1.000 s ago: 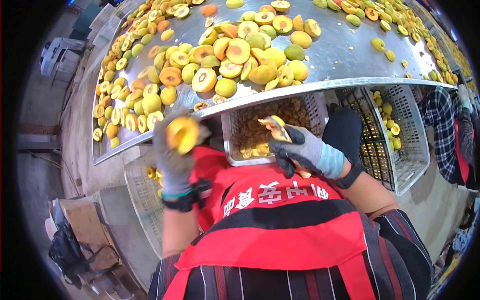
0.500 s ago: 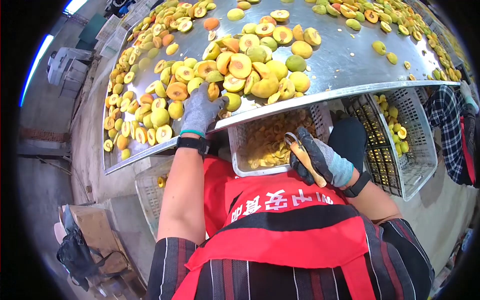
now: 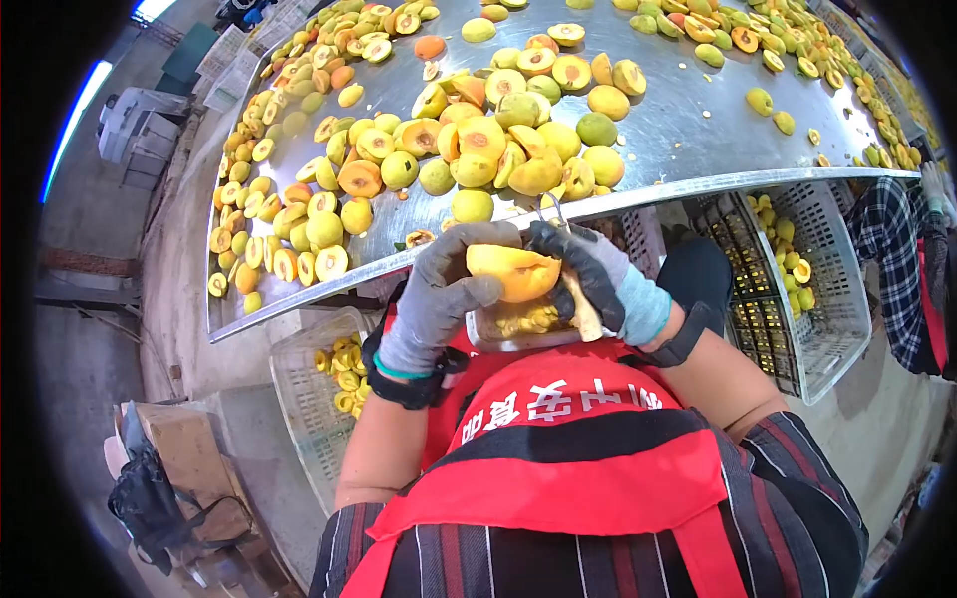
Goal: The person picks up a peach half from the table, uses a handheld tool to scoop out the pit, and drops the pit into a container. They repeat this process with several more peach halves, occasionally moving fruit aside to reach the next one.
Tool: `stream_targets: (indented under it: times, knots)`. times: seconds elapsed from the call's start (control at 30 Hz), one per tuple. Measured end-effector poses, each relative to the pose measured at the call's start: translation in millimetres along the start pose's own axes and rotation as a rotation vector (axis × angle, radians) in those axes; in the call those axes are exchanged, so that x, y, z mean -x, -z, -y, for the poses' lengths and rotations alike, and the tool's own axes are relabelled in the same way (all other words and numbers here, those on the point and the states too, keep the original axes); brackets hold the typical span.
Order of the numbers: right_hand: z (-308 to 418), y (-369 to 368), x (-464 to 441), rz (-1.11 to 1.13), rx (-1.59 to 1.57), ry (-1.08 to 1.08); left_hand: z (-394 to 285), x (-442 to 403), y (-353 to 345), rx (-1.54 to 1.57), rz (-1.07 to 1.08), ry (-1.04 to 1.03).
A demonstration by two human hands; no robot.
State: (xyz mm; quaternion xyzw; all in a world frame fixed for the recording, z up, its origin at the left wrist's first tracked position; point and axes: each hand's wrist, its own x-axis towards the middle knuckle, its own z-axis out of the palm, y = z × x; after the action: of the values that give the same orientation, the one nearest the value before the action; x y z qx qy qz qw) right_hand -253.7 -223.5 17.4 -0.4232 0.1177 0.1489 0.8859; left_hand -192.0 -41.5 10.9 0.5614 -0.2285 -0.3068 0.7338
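A yellow-orange peach half (image 3: 513, 272) is between my two gloved hands, above the lap and just in front of the metal table's edge. My left hand (image 3: 441, 291), in a grey glove, grips it from the left side. In my right hand (image 3: 590, 277), whose glove has dark fingers, is a wooden-handled tool (image 3: 581, 305) with a thin metal loop pointing up. The right fingertips meet the fruit's right end. Below the hands, a white crate (image 3: 648, 242) holds yellow scraps and pits, partly hidden.
Halved peaches (image 3: 481, 137) lie piled on the metal table (image 3: 688, 120). A crate of hollowed halves (image 3: 289, 384) stands at left, and stacked crates (image 3: 835, 309) at right. A person in a checked sleeve (image 3: 882, 259) is at far right.
My left hand has come back from the pile on the table with a peach half. My right hand has risen and moved left with the tool, up to the fruit.
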Motion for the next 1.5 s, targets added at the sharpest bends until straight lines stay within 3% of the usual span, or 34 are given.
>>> stream_targets:
  times: [0.07, 0.1, 0.17, 0.23, 0.27, 0.33, 0.37, 0.4, 0.43, 0.5, 0.6, 0.8, 0.83, 0.93, 1.0, 1.07, 1.17, 1.23, 1.27, 1.33, 1.37, 1.47, 1.5]
  knots:
    - [-16, 6, -5, -0.063, 0.228, 0.118, 13, -1, -11, 0.101, -0.153, -0.175]
    - [-17, 0, -1, -0.111, 0.232, 0.114, 16, 2, -19, 0.105, -0.157, -0.176]
    - [-20, -4, -1, -0.158, 0.24, 0.109, 18, 10, -31, 0.531, -0.158, -0.068]
    - [-34, 4, -10, -0.297, 1.473, 1.07, 23, 18, -31, 0.506, -0.178, -0.083]
    - [-34, 4, -9, -0.297, 1.475, 1.07, 25, 20, -30, 0.481, -0.198, -0.096]
    - [-30, -2, -1, -0.126, 1.031, 0.662, 23, 18, -26, 0.525, -0.218, -0.105]
    - [-24, -9, 7, -0.155, 0.954, 0.455, 21, 19, -24, 0.553, -0.199, -0.122]
    - [-20, -11, 10, -0.153, 0.956, 0.453, 19, 20, -23, 0.582, -0.181, -0.138]
    - [-17, -10, 13, -0.071, 1.169, 0.586, 20, 20, -24, 0.631, -0.298, -0.134]
    - [-22, -4, 12, 0.033, 1.477, 0.829, 18, 17, -24, 0.562, -0.285, -0.155]
    - [-16, -15, 17, -0.006, 1.505, 0.645, 16, 15, -27, 0.416, -0.297, -0.208]
    - [-31, -16, 12, 0.072, 1.704, 0.713, 17, 12, -28, 0.046, -0.339, -0.362]
    - [-37, -14, 9, 0.073, 1.705, 0.711, 15, 11, -30, -0.096, -0.379, -0.416]
    - [-48, -13, 6, 0.131, 1.526, 0.762, 9, 11, -36, 0.036, -0.344, -0.329]
    - [-48, -14, 9, 0.204, 1.569, 0.587, -5, 10, -38, -0.037, -0.375, -0.335]
    - [-53, -7, 9, 0.217, 1.562, 0.528, -12, 12, -31, -0.121, -0.238, 0.054]
    - [-52, -2, 5, 0.236, 1.55, 0.42, -7, 2, -25, -0.124, -0.185, 0.026]
    - [-44, -7, 4, 0.255, 1.15, 0.781, -6, -4, -18, -0.166, -0.169, 0.094]
    - [-31, -17, 8, 0.262, 1.152, 0.784, -6, -4, -20, -0.166, -0.174, 0.089]
    - [-8, -36, 19, 0.083, 0.628, -0.179, -5, -4, -28, -0.316, -0.304, -0.15]
    - [-9, -31, 18, 0.115, 0.563, -0.192, 6, -4, -23, -0.565, -0.311, -0.314]
    - [-5, -32, 17, 0.156, 0.522, -0.209, 11, -2, -29, -0.328, -0.391, -0.295]
    - [2, -34, 18, 0.2, 0.656, -0.194, 9, -3, -28, -0.393, -0.363, -0.328]
